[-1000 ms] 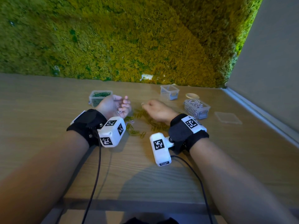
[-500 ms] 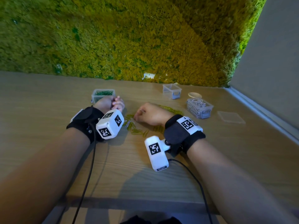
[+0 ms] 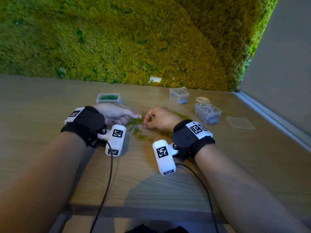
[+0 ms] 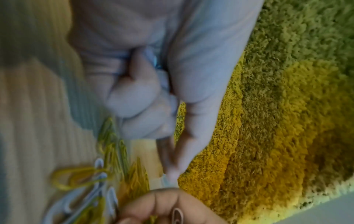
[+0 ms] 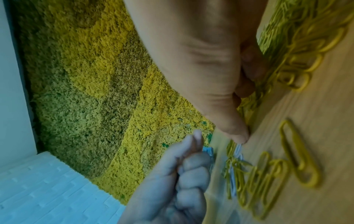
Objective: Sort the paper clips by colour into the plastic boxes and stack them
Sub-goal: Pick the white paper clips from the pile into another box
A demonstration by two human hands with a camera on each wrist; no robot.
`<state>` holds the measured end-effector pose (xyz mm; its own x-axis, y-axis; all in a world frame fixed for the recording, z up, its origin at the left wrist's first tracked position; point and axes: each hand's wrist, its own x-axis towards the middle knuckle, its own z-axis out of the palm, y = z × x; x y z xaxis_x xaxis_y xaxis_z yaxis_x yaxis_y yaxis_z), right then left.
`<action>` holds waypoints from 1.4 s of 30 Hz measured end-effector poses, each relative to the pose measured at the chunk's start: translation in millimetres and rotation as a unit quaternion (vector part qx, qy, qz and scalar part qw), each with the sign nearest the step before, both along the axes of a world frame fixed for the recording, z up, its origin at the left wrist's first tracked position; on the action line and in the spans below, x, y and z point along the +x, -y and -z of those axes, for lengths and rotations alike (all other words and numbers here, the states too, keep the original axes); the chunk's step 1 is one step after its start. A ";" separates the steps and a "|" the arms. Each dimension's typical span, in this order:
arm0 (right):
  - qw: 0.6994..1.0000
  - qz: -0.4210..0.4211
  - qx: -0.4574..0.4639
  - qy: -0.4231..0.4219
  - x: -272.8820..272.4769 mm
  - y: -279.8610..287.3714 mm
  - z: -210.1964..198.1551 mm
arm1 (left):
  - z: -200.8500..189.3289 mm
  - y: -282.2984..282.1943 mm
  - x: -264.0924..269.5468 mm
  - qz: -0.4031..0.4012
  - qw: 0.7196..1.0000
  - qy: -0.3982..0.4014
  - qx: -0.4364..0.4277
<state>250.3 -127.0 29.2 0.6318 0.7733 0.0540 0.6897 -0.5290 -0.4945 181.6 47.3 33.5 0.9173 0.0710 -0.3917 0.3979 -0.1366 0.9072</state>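
Loose clips: a scatter of yellow paper clips lies on the wooden table between and just ahead of the two wrists; a few silver paper clips lie mixed into it; in the right wrist view the yellow ones lie flat and overlapping beside a pale one
Right hand: the right hand is curled over the pile, thumb and forefinger pinching a small silver clip held just above the table
Left hand: the left hand is blurred, knuckles up, at the left edge of the pile; the left wrist view shows its fingers curled into the palm and the thumb laid along them, with something metallic glinting inside the fist; what it grips I cannot tell for sure
Green box: a clear plastic box holding green clips stands just beyond the left hand
Silver box: a clear box heaped with silver clips stands right of the right hand
Empty box: a small clear box stands farther back, near the moss wall
Lids: a flat clear lid lies right of the silver box; a round pale disc lies behind that box
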 end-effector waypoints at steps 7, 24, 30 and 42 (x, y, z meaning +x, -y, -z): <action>1.000 -0.008 -0.013 0.008 -0.3 6.7 -3.2 | -0.7 -7.6 -3.8 0.091 0.977 -0.037 0.188; 0.843 0.024 0.279 -0.459 4.7 -0.4 -3.0 | 4.3 11.8 0.9 0.059 0.960 0.026 0.274; 0.792 -0.011 0.289 -0.538 7.9 6.3 -2.3 | 5.2 12.8 3.3 -0.045 0.993 0.087 0.067; 0.999 0.028 0.001 -0.019 -3.4 -12.4 7.8 | 3.7 16.3 7.9 -0.109 0.987 0.101 -0.063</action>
<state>246.9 -114.5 21.4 0.6763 0.7360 0.0301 0.6392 -0.5660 -0.5207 189.4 31.0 29.8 0.9458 0.2379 -0.2211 0.2153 0.0506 0.9752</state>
